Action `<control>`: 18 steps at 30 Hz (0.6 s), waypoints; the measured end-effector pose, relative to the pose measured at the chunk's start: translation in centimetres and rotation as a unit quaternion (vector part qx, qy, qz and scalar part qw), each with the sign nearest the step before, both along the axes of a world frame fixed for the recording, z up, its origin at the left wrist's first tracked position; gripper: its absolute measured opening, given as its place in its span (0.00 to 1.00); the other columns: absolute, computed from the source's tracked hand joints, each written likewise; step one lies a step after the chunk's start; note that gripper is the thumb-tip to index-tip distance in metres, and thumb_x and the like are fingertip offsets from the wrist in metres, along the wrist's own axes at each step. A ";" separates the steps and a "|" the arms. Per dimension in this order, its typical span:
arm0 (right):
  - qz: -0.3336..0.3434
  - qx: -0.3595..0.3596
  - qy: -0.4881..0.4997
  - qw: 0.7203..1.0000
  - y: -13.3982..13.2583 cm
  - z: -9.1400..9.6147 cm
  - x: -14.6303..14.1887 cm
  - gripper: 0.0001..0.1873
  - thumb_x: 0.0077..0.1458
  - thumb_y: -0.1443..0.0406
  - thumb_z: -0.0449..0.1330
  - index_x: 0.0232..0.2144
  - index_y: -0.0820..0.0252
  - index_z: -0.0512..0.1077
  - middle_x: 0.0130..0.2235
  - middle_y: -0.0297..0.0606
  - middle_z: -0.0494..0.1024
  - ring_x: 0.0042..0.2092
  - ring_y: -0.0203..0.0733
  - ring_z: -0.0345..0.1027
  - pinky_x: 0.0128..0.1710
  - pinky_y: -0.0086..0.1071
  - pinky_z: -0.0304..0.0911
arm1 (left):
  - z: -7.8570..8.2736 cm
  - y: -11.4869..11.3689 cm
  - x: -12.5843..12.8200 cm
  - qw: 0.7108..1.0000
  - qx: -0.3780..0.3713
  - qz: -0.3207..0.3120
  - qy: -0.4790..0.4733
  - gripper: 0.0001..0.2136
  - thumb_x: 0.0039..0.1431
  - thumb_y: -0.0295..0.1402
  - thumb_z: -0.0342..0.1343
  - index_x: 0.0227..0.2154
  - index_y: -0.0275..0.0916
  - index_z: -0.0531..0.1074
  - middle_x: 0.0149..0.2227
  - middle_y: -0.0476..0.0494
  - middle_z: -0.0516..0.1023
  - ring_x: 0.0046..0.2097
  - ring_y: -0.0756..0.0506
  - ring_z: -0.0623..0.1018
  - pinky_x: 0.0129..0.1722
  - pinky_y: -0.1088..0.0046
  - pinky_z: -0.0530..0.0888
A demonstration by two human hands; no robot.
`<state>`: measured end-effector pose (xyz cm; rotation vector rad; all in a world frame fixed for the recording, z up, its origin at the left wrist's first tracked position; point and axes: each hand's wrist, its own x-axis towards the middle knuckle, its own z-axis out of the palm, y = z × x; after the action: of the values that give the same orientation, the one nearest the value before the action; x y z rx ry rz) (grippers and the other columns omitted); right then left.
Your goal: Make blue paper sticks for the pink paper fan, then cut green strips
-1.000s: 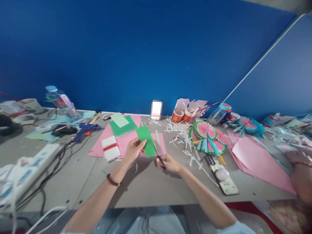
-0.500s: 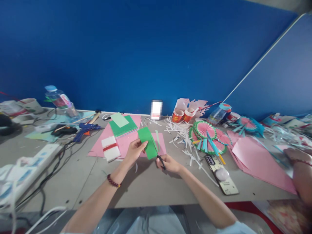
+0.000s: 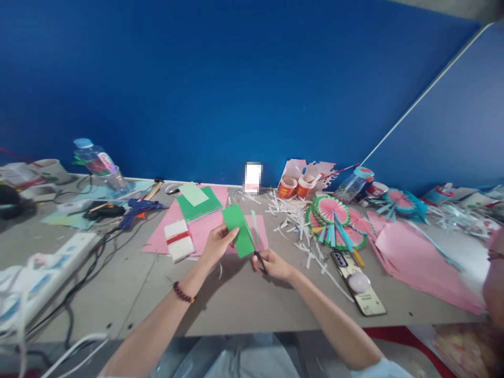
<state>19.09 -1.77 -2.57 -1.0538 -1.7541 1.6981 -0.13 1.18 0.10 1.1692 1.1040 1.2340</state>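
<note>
My left hand [image 3: 217, 242] pinches a green sheet of paper [image 3: 238, 231] by its left side, thumb on top, and holds it above the table. In my right hand [image 3: 275, 263] is a pair of scissors [image 3: 260, 261] with black handles; its blades lie along the sheet's right edge, where a narrow strip is partly parted from it. Beneath the sheet lies pink paper [image 3: 205, 236] with a thin pale green strip [image 3: 255, 226] on it. A stack of green paper [image 3: 201, 206] rests behind my left hand, near a white bundle with a red band [image 3: 178, 239].
White paper scraps [image 3: 297, 226] litter the right middle, beside pink-and-green paper fans [image 3: 333, 210] and a phone [image 3: 368, 302]. Red paper cups [image 3: 288, 186] stand at the wall. Left are a glue gun [image 3: 137, 209], a bottle [image 3: 94, 160] and a power strip [image 3: 47, 278]. Another person's arm [image 3: 494, 278] is far right.
My hands, the green sheet and the scissors look almost unmoved. At far right, the other person's arm has drawn back toward the frame's edge, and the pink sheets there have shifted slightly.
</note>
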 end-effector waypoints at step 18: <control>-0.011 0.008 -0.005 1.000 0.0 0.0 -0.1 0.31 0.50 0.41 0.51 0.13 0.61 0.59 0.14 0.27 0.57 0.16 0.27 0.48 0.16 0.24 0.45 | 0.1 0.0 0.0 1.000 -0.005 0.004 0.002 0.15 0.43 0.44 0.62 0.24 0.35 0.72 0.17 0.52 0.69 0.19 0.53 0.68 0.20 0.78 0.67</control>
<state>18.94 -1.74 -2.60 -1.0730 -1.7533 1.6653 -0.11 1.19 0.22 1.1605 1.1179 1.2319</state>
